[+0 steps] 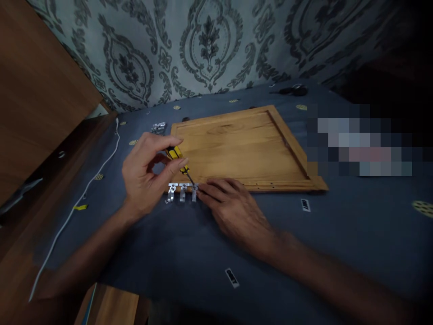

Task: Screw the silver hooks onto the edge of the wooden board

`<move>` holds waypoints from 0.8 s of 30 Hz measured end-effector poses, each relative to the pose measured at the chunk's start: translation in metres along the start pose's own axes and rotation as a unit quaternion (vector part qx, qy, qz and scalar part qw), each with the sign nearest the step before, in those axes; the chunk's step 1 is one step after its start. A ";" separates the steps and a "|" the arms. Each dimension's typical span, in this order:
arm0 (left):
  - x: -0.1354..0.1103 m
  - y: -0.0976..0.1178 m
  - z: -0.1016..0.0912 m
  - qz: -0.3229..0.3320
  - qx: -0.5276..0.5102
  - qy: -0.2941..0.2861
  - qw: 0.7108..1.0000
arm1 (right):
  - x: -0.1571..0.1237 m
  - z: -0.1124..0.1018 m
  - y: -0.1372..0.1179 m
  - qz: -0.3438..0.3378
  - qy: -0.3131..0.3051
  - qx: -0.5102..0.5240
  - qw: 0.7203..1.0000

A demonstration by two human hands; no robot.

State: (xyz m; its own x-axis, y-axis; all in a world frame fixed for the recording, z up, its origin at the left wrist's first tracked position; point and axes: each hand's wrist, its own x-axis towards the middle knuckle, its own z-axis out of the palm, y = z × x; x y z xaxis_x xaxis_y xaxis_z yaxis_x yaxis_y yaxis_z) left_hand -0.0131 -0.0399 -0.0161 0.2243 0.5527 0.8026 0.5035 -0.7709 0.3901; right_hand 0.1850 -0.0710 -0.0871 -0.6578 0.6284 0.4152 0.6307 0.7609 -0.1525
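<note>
My left hand is closed round the yellow-and-black handle of a screwdriver, pinched between thumb and fingers. The shaft slants down to the right, its tip at the rightmost of three shiny metal hooks. These sit in a row along the near edge of a framed wooden panel, their lower parts hanging past the edge. My right hand lies over that same edge, fingers close together, fingertips against the rightmost hook; its thumb is hidden. Any screw under the tip is too small to make out.
More metal pieces lie behind my left hand. A dark-handled tool rests at the back right of the blue patterned cloth. A white cord runs down the left side, beside a wooden cabinet. A blurred patch covers the right.
</note>
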 end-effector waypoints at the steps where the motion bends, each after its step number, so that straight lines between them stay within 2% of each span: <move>1: 0.000 0.000 0.000 -0.004 0.003 0.001 1.000 | 0.000 0.000 0.000 0.000 0.001 -0.003 1.000; 7: -0.004 -0.002 -0.002 -0.041 -0.006 -0.004 0.999 | -0.001 0.000 0.000 -0.004 0.004 -0.004 1.000; 13: -0.004 -0.004 -0.002 -0.005 -0.032 0.006 0.999 | -0.001 0.001 0.001 -0.006 0.014 -0.007 1.000; 16: -0.002 -0.002 -0.003 -0.015 -0.014 0.018 1.000 | -0.001 0.001 0.002 -0.007 0.015 -0.006 1.000; 20: -0.004 0.000 -0.003 -0.046 -0.016 -0.001 0.999 | 0.000 0.000 0.002 -0.004 0.002 -0.001 1.000; 24: -0.007 -0.001 -0.001 -0.050 -0.044 -0.017 0.998 | -0.001 0.001 0.002 -0.005 0.009 0.001 1.000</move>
State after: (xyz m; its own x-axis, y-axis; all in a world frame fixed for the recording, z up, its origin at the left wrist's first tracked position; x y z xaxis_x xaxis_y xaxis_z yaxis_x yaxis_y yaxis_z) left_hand -0.0162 -0.0435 -0.0212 0.2052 0.6366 0.7434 0.4497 -0.7360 0.5061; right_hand 0.1861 -0.0700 -0.0881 -0.6558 0.6181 0.4334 0.6237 0.7671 -0.1503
